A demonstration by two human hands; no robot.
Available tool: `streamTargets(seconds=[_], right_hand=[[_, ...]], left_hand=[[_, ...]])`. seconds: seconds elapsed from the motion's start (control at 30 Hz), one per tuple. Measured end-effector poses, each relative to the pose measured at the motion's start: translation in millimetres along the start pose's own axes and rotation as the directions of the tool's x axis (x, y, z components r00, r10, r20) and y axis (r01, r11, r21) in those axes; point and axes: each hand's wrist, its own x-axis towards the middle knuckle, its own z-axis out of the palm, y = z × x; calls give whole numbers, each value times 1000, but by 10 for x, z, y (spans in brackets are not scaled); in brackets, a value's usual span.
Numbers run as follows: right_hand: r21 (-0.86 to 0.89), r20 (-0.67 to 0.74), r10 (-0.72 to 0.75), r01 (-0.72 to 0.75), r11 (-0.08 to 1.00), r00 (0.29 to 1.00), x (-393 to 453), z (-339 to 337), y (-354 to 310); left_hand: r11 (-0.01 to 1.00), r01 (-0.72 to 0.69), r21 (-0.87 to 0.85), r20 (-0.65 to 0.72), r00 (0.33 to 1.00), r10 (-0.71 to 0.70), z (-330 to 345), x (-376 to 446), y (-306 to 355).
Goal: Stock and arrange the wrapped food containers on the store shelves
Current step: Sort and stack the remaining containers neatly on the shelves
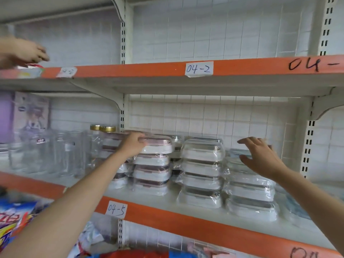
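Observation:
Stacks of plastic-wrapped food containers stand on the middle shelf (167, 203). The pink-lidded stack (152, 170) is left of centre, a grey-lidded stack (202, 172) stands beside it, and a lower stack (249, 194) is to the right. My left hand (133, 144) grips the left end of the top pink-lidded container (158, 145). My right hand (260, 157) hovers with spread fingers just above and in front of the right stack, holding nothing.
Clear glass jars (55, 151) and gold-lidded bottles (108, 129) fill the shelf's left part. Another person's hand (28, 53) reaches onto the upper shelf (242, 66) at far left. Colourful packages (14, 220) lie on the shelf below.

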Motion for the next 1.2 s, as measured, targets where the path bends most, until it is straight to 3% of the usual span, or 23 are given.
streamTargets(seconds=[0.13, 0.23, 0.4, 0.57, 0.63, 0.77, 0.9, 1.07, 1.13, 1.2], right_hand=[[-6, 39, -16, 16, 1000, 999, -17, 39, -35], [-9, 55, 13, -13, 1000, 998, -56, 48, -57], [35, 77, 54, -57, 998, 996, -97, 62, -105], [163, 17, 182, -182, 970, 983, -184, 31, -15], [162, 27, 276, -277, 947, 961, -266, 2, 98], [140, 30, 422, -422, 896, 906, -490, -101, 375], [49, 55, 516, -518, 854, 855, -897, -179, 762], [112, -9, 634, -629, 769, 773, -1170, -327, 1487], [139, 21, 628, -624, 769, 778, -1225, -399, 1810], [152, 135, 565, -580, 800, 814, -1313, -424, 2097]], left_hand=[[948, -87, 306, -167, 975, 143, 91, 10, 13], [872, -182, 454, -186, 938, 292, 158, -47, 160], [822, -533, 199, -181, 805, 565, 510, -338, 659], [596, -800, 74, -123, 585, 801, 1085, -735, 1251], [544, -839, -1, -102, 541, 835, 1285, -872, 1437], [536, -828, -165, -13, 545, 838, 1552, -1055, 1668], [518, -829, -211, -10, 532, 847, 1785, -1254, 1688], [566, -784, -256, 77, 567, 820, 2120, -1495, 1966], [620, -731, -285, 152, 604, 782, 2286, -1543, 2234], [690, -689, -220, 253, 643, 723, 2488, -1546, 2506]])
